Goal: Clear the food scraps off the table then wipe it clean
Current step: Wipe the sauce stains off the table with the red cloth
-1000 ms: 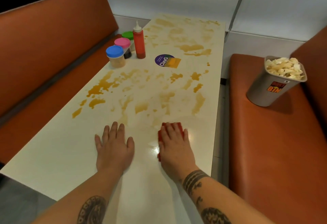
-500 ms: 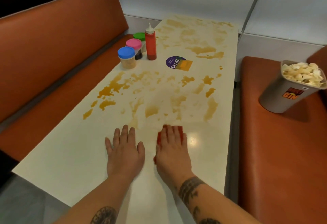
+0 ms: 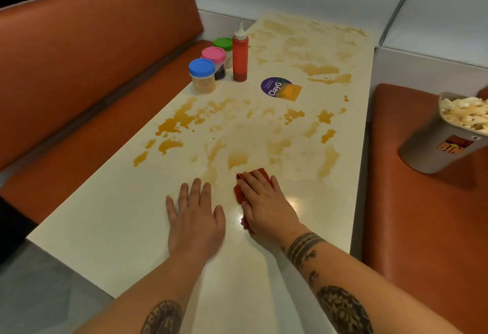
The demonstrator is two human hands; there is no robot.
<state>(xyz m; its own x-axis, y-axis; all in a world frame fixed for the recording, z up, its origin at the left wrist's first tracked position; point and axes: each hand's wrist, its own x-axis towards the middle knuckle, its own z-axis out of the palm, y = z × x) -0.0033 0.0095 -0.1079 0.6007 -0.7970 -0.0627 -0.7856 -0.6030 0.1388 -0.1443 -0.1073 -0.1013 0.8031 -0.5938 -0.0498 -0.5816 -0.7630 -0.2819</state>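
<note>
Sliding forward, right hand [image 3: 266, 207] presses red cloth [image 3: 261, 172] under flat fingers [image 3: 252, 182], left hand [image 3: 195, 217] lies open on surface [image 3: 105, 228]; wiping seems underway, next sweep must reach brown stains [image 3: 171, 125] ahead

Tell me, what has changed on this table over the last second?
The right hand, pressing the red cloth, slid slightly forward and left, up to the brown stains. Nothing was picked up or let go. The left hand stays flat on the table; jars, sauce bottle and bin have not moved.
</note>
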